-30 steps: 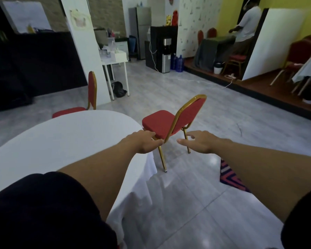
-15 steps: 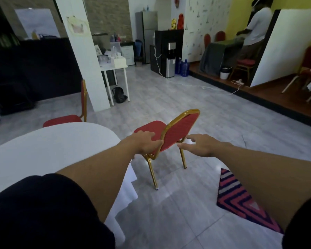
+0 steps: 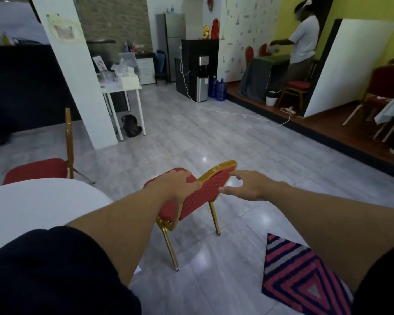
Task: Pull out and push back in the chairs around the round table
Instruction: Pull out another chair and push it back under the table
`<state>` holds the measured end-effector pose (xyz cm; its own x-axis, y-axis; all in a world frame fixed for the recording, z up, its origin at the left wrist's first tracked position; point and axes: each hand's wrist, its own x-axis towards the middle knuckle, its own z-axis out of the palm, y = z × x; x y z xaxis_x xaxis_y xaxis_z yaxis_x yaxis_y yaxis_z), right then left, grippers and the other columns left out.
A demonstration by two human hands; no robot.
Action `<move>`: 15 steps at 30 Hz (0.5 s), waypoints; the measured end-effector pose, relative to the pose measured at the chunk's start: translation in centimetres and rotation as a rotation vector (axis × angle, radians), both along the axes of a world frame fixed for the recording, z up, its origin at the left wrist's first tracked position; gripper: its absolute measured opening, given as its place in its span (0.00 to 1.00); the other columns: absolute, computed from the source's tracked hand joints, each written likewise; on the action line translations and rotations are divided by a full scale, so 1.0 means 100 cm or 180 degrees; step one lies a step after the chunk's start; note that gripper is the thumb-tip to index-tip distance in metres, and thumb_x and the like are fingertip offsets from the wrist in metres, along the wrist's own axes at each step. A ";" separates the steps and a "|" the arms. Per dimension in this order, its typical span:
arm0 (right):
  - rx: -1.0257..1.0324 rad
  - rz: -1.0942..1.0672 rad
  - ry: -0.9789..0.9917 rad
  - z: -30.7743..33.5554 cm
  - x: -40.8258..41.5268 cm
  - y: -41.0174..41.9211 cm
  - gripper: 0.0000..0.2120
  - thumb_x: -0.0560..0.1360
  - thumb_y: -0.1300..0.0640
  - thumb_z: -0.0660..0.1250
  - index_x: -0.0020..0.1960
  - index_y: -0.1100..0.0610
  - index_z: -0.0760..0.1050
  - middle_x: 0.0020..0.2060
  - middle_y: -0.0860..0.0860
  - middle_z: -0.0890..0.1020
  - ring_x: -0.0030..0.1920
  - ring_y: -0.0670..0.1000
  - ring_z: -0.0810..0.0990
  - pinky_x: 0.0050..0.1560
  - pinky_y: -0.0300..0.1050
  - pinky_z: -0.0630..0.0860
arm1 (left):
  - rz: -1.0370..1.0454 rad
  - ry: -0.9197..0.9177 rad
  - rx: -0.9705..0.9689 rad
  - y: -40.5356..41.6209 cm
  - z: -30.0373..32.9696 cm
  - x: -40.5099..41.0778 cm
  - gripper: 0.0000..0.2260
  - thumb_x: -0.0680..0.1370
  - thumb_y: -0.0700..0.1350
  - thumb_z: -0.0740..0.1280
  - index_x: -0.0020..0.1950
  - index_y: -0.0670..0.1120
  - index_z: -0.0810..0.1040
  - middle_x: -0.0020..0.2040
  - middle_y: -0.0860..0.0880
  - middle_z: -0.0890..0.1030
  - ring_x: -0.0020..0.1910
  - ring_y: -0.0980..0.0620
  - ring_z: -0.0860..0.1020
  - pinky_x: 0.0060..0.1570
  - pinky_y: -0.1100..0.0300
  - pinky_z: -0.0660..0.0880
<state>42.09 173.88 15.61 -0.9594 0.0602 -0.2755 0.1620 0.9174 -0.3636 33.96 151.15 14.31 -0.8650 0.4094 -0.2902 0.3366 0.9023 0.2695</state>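
I see the round white worktop filling the lower left, with grey tiled floor stretching ahead to a white pillar and a small white side table beside it. A striped red and navy rug lies on the floor at lower right, near the closer chair's back leg but apart from it. Two red chairs with gold frames sit by my worktop: the far chair at the left edge, its seat close against the cloth, and the near chair straight ahead, standing clear of the worktop out on the tiles. Nothing stands between me and it. My left hand is curled over the top rail of the near chair's backrest, fingers wrapped onto the padded side, gripping it. My right hand hovers just beside the backrest's right corner, half open with fingers spread and the fingertips at the gold edge; I cannot tell if they touch.
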 end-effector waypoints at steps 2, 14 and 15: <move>-0.0094 0.0007 0.0058 0.003 -0.020 0.012 0.38 0.77 0.32 0.67 0.80 0.50 0.66 0.76 0.53 0.74 0.75 0.57 0.72 0.68 0.49 0.68 | 0.0041 -0.0058 0.0023 0.011 -0.002 -0.017 0.38 0.80 0.71 0.55 0.85 0.53 0.60 0.83 0.43 0.65 0.79 0.38 0.67 0.74 0.41 0.67; 0.0121 0.0363 -0.0275 -0.044 -0.166 0.082 0.54 0.68 0.27 0.74 0.84 0.49 0.57 0.82 0.55 0.64 0.81 0.60 0.63 0.78 0.59 0.64 | 0.0397 -0.0394 -0.0009 0.068 -0.052 -0.110 0.42 0.76 0.75 0.54 0.85 0.57 0.56 0.84 0.44 0.63 0.81 0.38 0.63 0.76 0.40 0.63; 0.0127 0.0441 -0.0300 -0.050 -0.179 0.087 0.54 0.67 0.27 0.74 0.84 0.48 0.56 0.82 0.55 0.64 0.81 0.60 0.62 0.77 0.59 0.63 | 0.0479 -0.0458 -0.0014 0.072 -0.059 -0.116 0.42 0.76 0.76 0.54 0.86 0.57 0.55 0.84 0.44 0.62 0.81 0.37 0.62 0.76 0.39 0.63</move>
